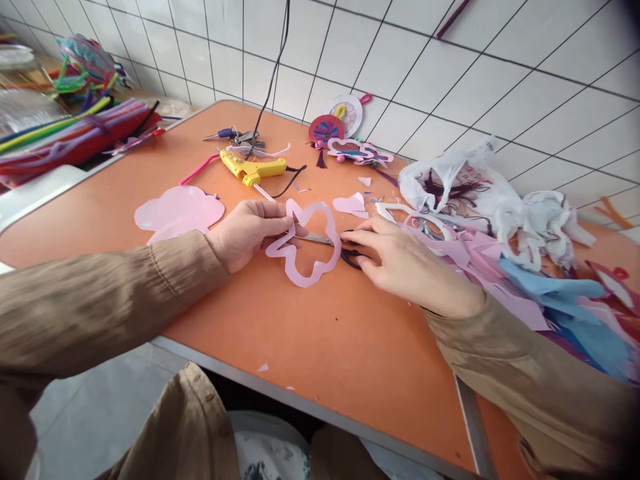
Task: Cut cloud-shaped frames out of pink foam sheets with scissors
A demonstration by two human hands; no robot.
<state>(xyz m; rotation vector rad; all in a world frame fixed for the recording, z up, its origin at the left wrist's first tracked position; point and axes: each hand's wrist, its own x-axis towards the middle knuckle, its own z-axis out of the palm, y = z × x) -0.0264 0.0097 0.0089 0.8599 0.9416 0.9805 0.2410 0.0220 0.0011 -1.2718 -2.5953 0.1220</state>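
My left hand [255, 230] pinches the left side of a pink cut-out frame [327, 267] with a wavy, flower-like outline and an open middle. In my right hand [385, 250] is a pair of scissors [351, 259] with black handles. Their blades reach left through the frame, close to my left fingertips. Both hands are just above the orange table [280, 320]. Left of my left hand lie pink cloud-shaped pieces [180, 208]. A small pink scrap [351, 204] rests just beyond the scissors.
A yellow glue gun [255, 168] and keys [245, 139] lie at the back. Finished ornaments [327, 128] lean near the tiled wall. White plastic bags [465, 183] and pink and blue scraps [555, 287] crowd the right. Bundled pipe cleaners [75, 140] sit far left.
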